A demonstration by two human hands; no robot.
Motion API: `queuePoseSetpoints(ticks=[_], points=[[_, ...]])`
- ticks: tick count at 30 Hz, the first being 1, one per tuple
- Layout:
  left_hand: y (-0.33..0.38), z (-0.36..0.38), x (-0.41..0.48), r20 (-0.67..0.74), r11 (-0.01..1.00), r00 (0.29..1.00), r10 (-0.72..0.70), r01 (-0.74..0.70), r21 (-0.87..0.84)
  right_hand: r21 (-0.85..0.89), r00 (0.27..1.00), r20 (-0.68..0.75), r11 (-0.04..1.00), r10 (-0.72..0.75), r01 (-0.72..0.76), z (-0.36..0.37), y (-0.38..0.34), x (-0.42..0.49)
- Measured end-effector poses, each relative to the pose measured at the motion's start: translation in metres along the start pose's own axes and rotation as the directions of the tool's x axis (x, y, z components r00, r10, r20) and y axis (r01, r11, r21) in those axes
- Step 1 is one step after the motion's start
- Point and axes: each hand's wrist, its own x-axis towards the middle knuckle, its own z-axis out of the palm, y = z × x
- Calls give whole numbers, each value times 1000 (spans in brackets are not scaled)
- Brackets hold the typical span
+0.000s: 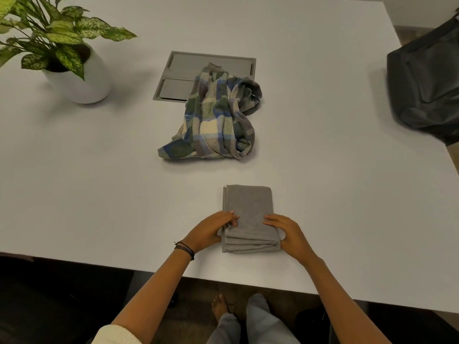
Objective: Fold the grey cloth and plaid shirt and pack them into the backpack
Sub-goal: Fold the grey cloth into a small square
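Observation:
The grey cloth (249, 209) lies folded into a narrow stack near the table's front edge. My left hand (211, 229) grips its near left side, fingers on top. My right hand (288, 234) grips the near right side the same way. The plaid shirt (216, 115), blue, green and cream, lies crumpled in the middle of the table, beyond the cloth. The dark backpack (424, 88) sits at the far right edge of the table, partly cut off by the frame.
A white pot with a leafy plant (82, 80) stands at the far left. A grey recessed panel (198, 70) in the white table (99, 182) lies partly under the shirt. My legs and a bare foot show below the table edge.

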Motion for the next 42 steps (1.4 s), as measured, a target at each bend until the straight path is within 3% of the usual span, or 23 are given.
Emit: queuePoseSetpoints(ticks=[6, 10, 15, 22, 26, 35, 42], points=[[-10, -5, -1, -42, 982, 992, -116, 108, -155, 50, 996, 33, 995, 88, -90, -12, -6, 4], [-5, -17, 7, -61, 949, 975, -216, 195, -246, 142, 973, 70, 964, 218, -226, -19, -20, 17], [4, -22, 21, -111, 927, 948, -298, 260, -269, 259, 946, 1, 913, 325, -314, -14, -23, 30], [13, -21, 43, -230, 907, 878, -420, 400, -131, 235, 884, -147, 884, 444, -405, -3, -22, 43], [15, -18, 50, -266, 868, 827, -496, 469, -161, 169, 846, -209, 871, 490, -462, -1, -32, 51], [12, -18, 64, -272, 805, 760, -590, 579, -128, 46, 760, -248, 791, 601, -611, 4, -32, 70], [18, -14, 71, -360, 763, 697, -621, 643, -71, 3, 721, -288, 753, 631, -658, 5, -34, 73]])
